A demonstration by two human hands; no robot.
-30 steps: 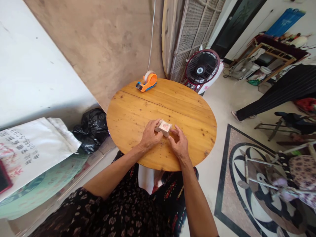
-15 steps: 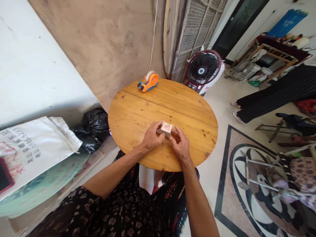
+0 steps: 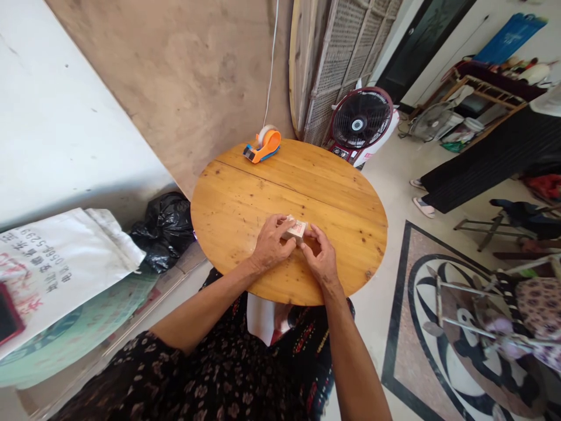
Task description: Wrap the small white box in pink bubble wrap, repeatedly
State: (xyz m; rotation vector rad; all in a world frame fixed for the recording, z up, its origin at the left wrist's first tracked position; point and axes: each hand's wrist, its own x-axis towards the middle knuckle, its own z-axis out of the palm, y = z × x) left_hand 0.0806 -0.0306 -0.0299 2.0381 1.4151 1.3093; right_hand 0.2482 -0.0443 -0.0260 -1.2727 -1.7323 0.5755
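A small pale box [image 3: 297, 228] with a pink print on top rests on the round wooden table [image 3: 245, 199], near its front edge. My left hand [image 3: 270, 244] wraps its fingers round the box's left side. Pressed against the right side of the box is my right hand [image 3: 321, 257], its fingertips pinched on it. Both hands sit low on the tabletop with the box between them.
An orange tape dispenser [image 3: 263, 144] lies at the table's far edge. A red floor fan [image 3: 360, 124] stands behind the table on the right. A black bag [image 3: 163, 229] and a white printed sack [image 3: 56, 263] lie at the left. Another person's legs [image 3: 477, 169] are at the right.
The box has tipped lower and flatter between my hands, and my left fingers have closed further over it. The other person's legs have shifted slightly.
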